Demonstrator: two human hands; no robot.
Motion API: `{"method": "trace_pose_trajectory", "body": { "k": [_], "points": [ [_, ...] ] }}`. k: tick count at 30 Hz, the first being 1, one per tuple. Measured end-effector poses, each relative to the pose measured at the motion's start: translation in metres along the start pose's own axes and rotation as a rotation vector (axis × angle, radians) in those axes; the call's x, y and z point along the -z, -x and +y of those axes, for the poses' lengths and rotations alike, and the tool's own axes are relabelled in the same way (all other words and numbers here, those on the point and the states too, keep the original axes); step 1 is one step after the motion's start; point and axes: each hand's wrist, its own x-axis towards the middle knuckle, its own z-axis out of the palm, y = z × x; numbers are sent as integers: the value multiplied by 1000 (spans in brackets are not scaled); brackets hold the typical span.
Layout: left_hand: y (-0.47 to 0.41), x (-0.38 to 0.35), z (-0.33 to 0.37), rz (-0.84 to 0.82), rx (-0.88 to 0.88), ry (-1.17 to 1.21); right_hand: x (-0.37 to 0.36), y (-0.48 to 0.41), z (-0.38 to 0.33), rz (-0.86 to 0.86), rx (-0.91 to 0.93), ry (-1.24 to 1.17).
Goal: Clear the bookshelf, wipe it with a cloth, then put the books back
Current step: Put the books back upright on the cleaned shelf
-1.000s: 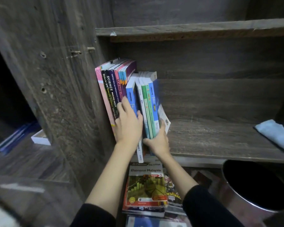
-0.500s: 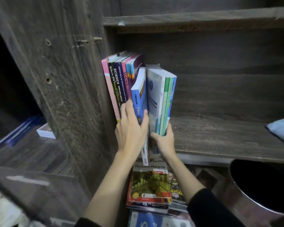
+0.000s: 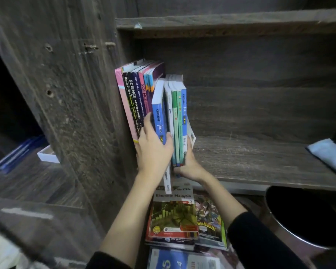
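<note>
A pile of books (image 3: 172,216) lies closest, on the floor beside a round bin (image 3: 303,220). Above it, at the shelf's (image 3: 250,158) front edge, the left hand (image 3: 153,150) grips a blue book (image 3: 158,111). The right hand (image 3: 188,164) holds the thin books (image 3: 177,121) at their bottom. Tall books (image 3: 134,94) lean on the left wall. Open board runs right to a blue cloth (image 3: 330,154).

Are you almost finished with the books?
Partly: tall pink and black books stand on the wooden shelf; the light blue cloth lies aside. The left hand grips a blue-spined book, the right hand a bunch of thin green and blue books. A colourful book pile below waits.
</note>
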Motion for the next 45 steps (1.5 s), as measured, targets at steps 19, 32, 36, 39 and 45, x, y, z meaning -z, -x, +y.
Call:
{"method": "trace_pose_trajectory", "body": {
  "k": [19,32,36,39,45],
  "points": [
    [14,29,15,-134,99,54,-64,86,-58,226,-9,495],
    [28,77,49,-116,-20,13,-56,142,-109,236,60,507],
    [32,94,62,-75,-63,-21,-52,159,-128,223,66,500],
    [34,107,74,-67,-73,-48,-49,170,-142,226,105,484],
    [39,130,97,-34,-140,-40,-40,186,-166,253,164,429]
  ]
}}
